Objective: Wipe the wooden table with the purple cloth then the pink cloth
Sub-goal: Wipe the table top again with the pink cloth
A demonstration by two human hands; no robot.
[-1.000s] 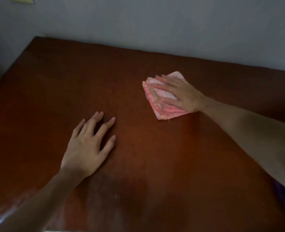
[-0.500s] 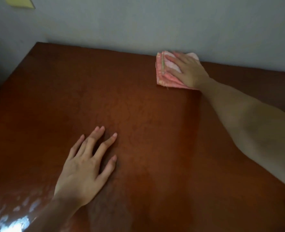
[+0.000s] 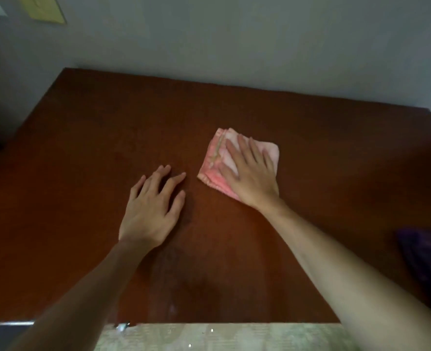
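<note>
Now, nearest: left hand [image 3: 150,211] flat, fingers spread, bracing on surface [image 3: 83,148]. Just right of it, right hand [image 3: 251,173] presses pink cloth [image 3: 219,158], pulled back from the far edge mid-stroke. Purple cloth [image 3: 427,262] discarded far right; second wipe underway.

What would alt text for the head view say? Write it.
A right hand presses a folded pink cloth flat on a wooden table; the left hand rests open beside it. A purple cloth lies at the right edge.
</note>
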